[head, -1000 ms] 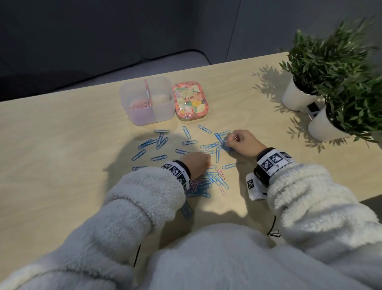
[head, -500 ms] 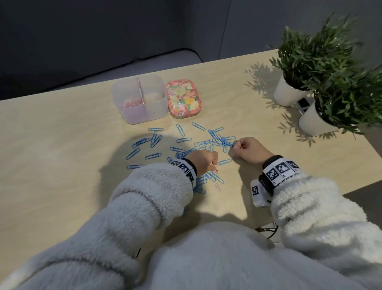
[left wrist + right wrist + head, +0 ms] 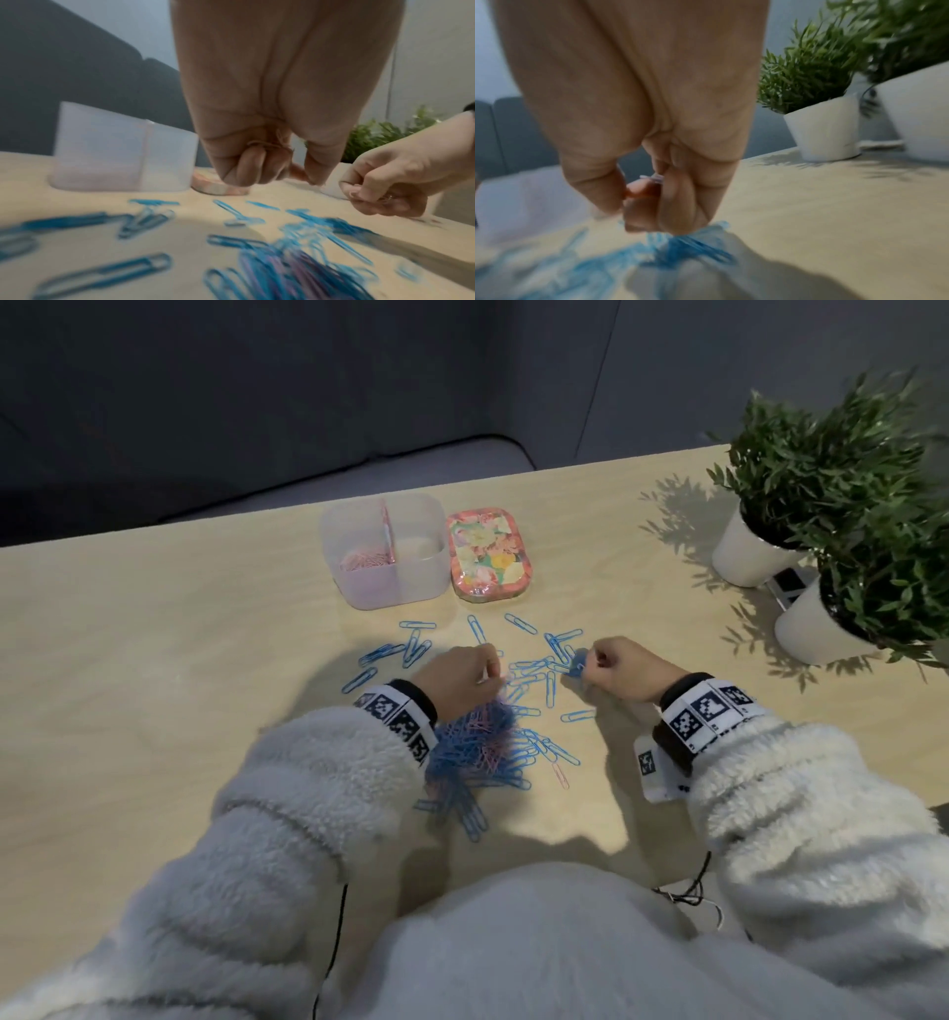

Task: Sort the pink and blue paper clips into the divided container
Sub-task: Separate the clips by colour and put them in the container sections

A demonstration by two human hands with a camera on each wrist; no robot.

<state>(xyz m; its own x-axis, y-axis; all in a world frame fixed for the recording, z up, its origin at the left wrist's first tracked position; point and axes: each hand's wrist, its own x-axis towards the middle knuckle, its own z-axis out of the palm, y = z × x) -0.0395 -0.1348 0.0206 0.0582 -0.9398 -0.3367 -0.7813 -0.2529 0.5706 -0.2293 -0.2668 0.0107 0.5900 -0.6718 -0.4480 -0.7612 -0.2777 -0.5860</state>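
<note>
Paper clips: blue paper clips (image 3: pixel 534 670) are lying scattered over the desk (image 3: pixel 154 660) in front of the divided container (image 3: pixel 382 557), thickening into a mixed blue-and-pink pile (image 3: pixel 472 752) by the left wrist; one loose pink clip (image 3: pixel 561 775) is lying beside that pile.
Container: it is standing at the far side of the scatter, holding pink clips (image 3: pixel 362 559) in its left compartment; the right compartment is looking bare of clips.
Left hand: the left hand (image 3: pixel 462 683) is hovering over the scatter with its fingers (image 3: pixel 250 170) curled in, pinching thin pinkish wire that looks like pink clips.
Right hand: the right hand (image 3: pixel 621 670) is curling its fingers (image 3: pixel 677 201) around a few pale clips at the right edge of the scatter.
Handling: the clips are probably light, stiff, slick wire that tangles, so pinching one by a free loop end looks wisest.
Hard to see: both wrist views are blurring, so the count and exact colour in each hand are unclear; the sleeve is covering part of the pile.
Nearby: a floral tin (image 3: pixel 485 559) is sitting just right of the container, with two potted plants (image 3: pixel 821 505) at the right edge.
</note>
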